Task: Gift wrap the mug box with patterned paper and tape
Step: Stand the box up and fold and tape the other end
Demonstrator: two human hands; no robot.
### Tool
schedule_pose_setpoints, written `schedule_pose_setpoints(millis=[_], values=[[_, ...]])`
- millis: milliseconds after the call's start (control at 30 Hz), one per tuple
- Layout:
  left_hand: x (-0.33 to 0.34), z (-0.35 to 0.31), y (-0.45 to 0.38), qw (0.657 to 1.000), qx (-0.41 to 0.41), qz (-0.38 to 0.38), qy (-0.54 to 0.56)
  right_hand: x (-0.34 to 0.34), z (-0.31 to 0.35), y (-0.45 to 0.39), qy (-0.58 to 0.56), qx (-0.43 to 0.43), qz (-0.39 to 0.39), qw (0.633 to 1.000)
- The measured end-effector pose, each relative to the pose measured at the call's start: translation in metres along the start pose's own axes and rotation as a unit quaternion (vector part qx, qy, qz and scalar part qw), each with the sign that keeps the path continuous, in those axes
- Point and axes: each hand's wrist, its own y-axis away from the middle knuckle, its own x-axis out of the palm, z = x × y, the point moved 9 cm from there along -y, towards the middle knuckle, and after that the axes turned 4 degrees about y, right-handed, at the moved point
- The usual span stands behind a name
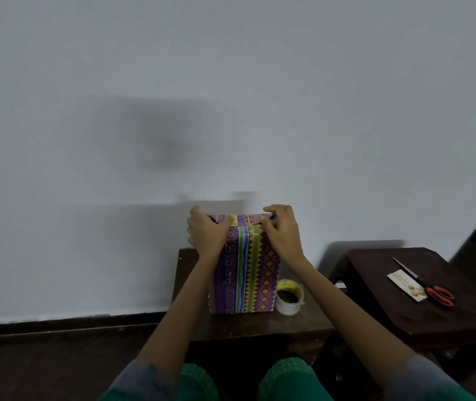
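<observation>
A pale wall (231, 82) fills most of what lies beyond your fingers, with a dark floor (42, 363) running below it. Under your hands stands a dark wooden counter (259, 325), and off to the right of your right fingers sits a second dark counter (404, 311), set apart from the first.

The mug box (248, 270) stands upright on the near counter, already covered in patterned paper (255, 256) of purple, green, blue and yellow bands with zigzags and diamonds. Your left hand (206, 234) curls round the box's upper left corner, thumb on the front face and fingers (194, 211) hooked over the top edge. Your right hand (281, 234) grips the upper right corner, its fingers bent and pinching the folded paper at the top edge.

Below your right fingers, just beside the box's lower right corner, a roll of clear tape (289, 296) rests on the counter; its yellow inner core carries print too small to read.

Well to the right of your fingers, red-handled scissors (427, 286) lie on the second counter across a small white card (406, 285) with gold marks, whose writing is illegible.
</observation>
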Motion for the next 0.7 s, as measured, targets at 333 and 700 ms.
schedule_pose_setpoints(millis=[333, 700], values=[[0.023, 0.025, -0.017, 0.99, -0.079, 0.059, 0.099, 0.025, -0.012, -0.008, 0.028, 0.09, -0.02, 0.995], [0.055, 0.144, 0.019, 0.927, -0.086, 0.321, 0.175, 0.055, -0.102, 0.053, -0.095, 0.15, 0.059, 0.982]])
